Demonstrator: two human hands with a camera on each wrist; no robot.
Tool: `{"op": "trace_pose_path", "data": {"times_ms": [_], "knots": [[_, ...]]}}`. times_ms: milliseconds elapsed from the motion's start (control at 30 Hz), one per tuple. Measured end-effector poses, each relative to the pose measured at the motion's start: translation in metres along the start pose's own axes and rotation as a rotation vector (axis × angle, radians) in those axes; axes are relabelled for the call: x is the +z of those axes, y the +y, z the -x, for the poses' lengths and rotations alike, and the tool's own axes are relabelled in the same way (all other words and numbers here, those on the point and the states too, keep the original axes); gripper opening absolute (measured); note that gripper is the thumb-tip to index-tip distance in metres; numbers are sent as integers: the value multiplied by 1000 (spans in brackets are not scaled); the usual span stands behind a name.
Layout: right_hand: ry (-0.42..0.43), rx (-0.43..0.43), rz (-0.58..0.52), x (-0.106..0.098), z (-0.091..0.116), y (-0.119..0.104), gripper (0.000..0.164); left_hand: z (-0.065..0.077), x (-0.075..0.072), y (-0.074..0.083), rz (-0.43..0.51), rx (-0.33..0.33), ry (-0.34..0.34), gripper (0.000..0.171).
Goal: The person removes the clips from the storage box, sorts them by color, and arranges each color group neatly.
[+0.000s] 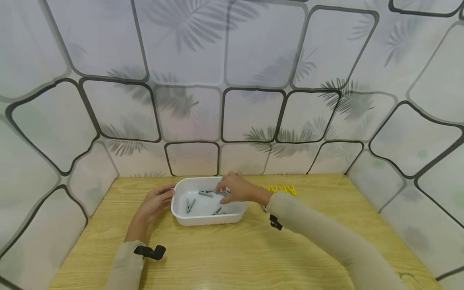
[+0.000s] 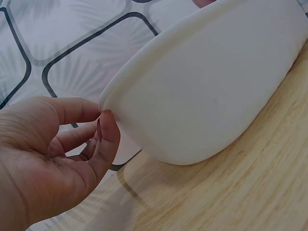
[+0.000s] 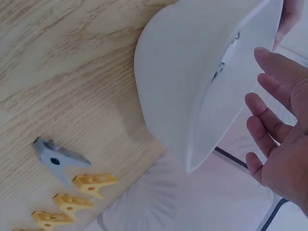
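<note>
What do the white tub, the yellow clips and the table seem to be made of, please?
The white tub looks like smooth, satin-finish plastic, judging by its seamless, rounded shape. The yellow clips are probably plastic too, given their even, bright color. The table shows pale wood grain, but whether it is real wood or a printed surface, I cannot tell.
</note>
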State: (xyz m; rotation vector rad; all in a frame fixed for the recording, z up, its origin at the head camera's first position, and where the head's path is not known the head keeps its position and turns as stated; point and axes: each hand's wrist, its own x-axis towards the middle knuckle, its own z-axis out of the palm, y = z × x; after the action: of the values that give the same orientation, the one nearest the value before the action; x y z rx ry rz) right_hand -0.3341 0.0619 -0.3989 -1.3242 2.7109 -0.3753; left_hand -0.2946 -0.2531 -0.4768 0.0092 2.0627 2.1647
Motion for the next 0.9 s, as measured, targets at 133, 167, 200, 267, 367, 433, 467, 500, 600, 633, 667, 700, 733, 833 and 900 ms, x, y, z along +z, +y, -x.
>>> {"op": "trace_pose_path", "data": {"times_ms": [133, 167, 200, 267, 367, 433, 467, 500, 600, 633, 667, 700, 733, 833, 900], "knots": [[-55, -14, 11, 8, -7, -7, 29, -1, 0, -2, -2, 2, 1, 57], [-64, -14, 21, 11, -8, -8, 28, -2, 0, -2, -6, -2, 10, 57], [-76, -11, 28, 13, -9, -9, 28, -2, 0, -2, -6, -2, 12, 57], [-93, -5, 42, 18, -11, -10, 27, -2, -1, -2, -6, -2, 12, 57], [-113, 3, 49, 24, -14, -12, 22, -2, -1, -2, -9, -4, 9, 57], [-125, 3, 63, 28, -15, -13, 19, -1, 0, -2, -12, -5, 8, 57], [-132, 4, 75, 30, -16, -13, 17, -1, -1, -1, -16, -6, 6, 57], [-139, 4, 84, 32, -16, -13, 16, -1, 0, -1, -16, -4, 3, 57], [-156, 8, 99, 36, -17, -14, 14, 0, 0, -1, -11, -5, 1, 57], [-161, 13, 95, 36, -17, -16, 14, 0, 0, -1, -8, -4, -4, 58], [-164, 17, 94, 35, -16, -17, 14, 0, 0, -1, -4, -3, -7, 58], [-164, 19, 87, 35, -16, -18, 13, 0, 0, -1, -1, -1, -11, 58], [-164, 21, 82, 34, -16, -19, 13, 0, 0, 0, -1, -1, -13, 58], [-162, 23, 78, 33, -17, -20, 13, 0, 0, 0, -2, 0, -12, 58], [-159, 26, 84, 34, -19, -19, 13, -1, 0, 0, -5, 0, -11, 57]]}}
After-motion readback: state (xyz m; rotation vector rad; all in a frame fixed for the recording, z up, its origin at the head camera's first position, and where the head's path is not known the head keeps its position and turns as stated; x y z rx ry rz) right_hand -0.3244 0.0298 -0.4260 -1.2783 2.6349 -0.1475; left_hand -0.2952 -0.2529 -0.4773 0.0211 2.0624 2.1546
